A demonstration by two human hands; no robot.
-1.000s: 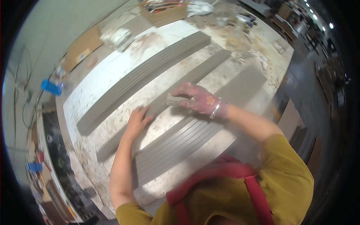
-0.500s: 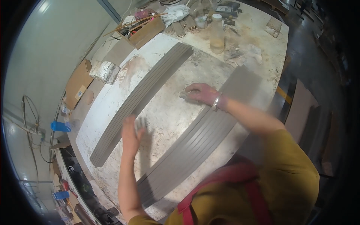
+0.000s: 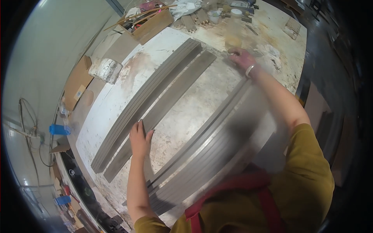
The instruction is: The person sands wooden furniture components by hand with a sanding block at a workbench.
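Note:
A long grey strip [image 3: 182, 91] lies flat beside a bundle of grey strips [image 3: 149, 97] at the left, a narrow gap between them. My left hand [image 3: 140, 140] rests on its lower part, palm down, thumb spread from the fingers. My right hand [image 3: 241, 60] is near the far side of the table, fingers curled round something small and greyish that I cannot make out. Below it, another narrow strip [image 3: 196, 138] lies apart from a side-by-side row of grey strips [image 3: 186, 178] nearest my body. Blur and shadow hide the row's right end.
Behind my right hand stands a clear bottle [image 3: 233, 33] with a pale lid. A wooden box [image 3: 155, 26] of tools, short wooden pieces [image 3: 189, 23] and a white cloth [image 3: 186, 8] lie at the back. A whitish wrapped block [image 3: 105, 70] sits at the left.
A single strip now lies beside the left bundle, and my left hand has settled on it. Another strip has come apart from the near row. My right hand has moved farther away and right.

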